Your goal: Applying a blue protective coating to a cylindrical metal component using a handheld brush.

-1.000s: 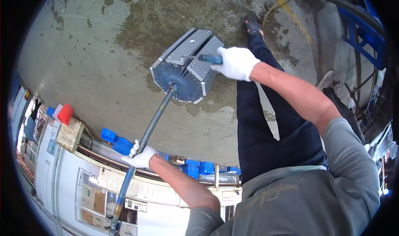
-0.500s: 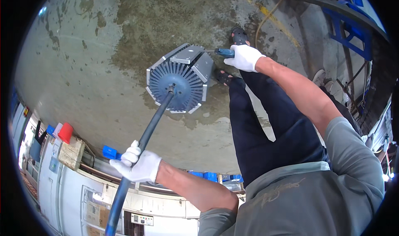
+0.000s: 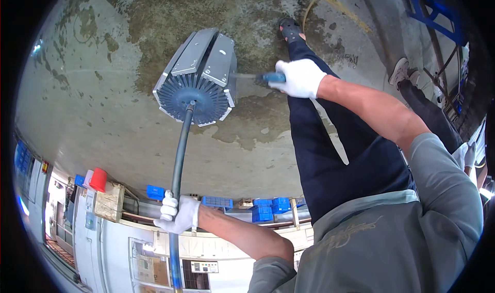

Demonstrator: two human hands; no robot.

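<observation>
My left hand [image 3: 178,213], in a white glove, is wrapped round a long blue-grey metal pole [image 3: 181,156]. The pole runs into the hub of a drum-like rack [image 3: 188,96] with a slotted blue disc at its near end. Flat silver-grey metal plates [image 3: 219,60] stand around the disc's rim, lengthwise along the drum. My right hand [image 3: 300,79], also gloved in white, is closed on the blue handle of a thin-shafted tool [image 3: 273,78]. Its blurred shaft points at the plates' right side; whether the tip touches them I cannot tell.
Wet patches mark the concrete floor [image 3: 124,138]. My shod foot [image 3: 291,31] is beyond the right hand, near a hose [image 3: 309,9]. Another person's shoe [image 3: 399,71] and a blue metal frame [image 3: 438,19] are at right. A red bucket [image 3: 98,179] and blue crates [image 3: 263,210] line the left and lower side.
The rack has shifted left and slightly up in view, and its pole stands more upright. My right hand with the tool is slightly lower. My left hand still grips the pole.
</observation>
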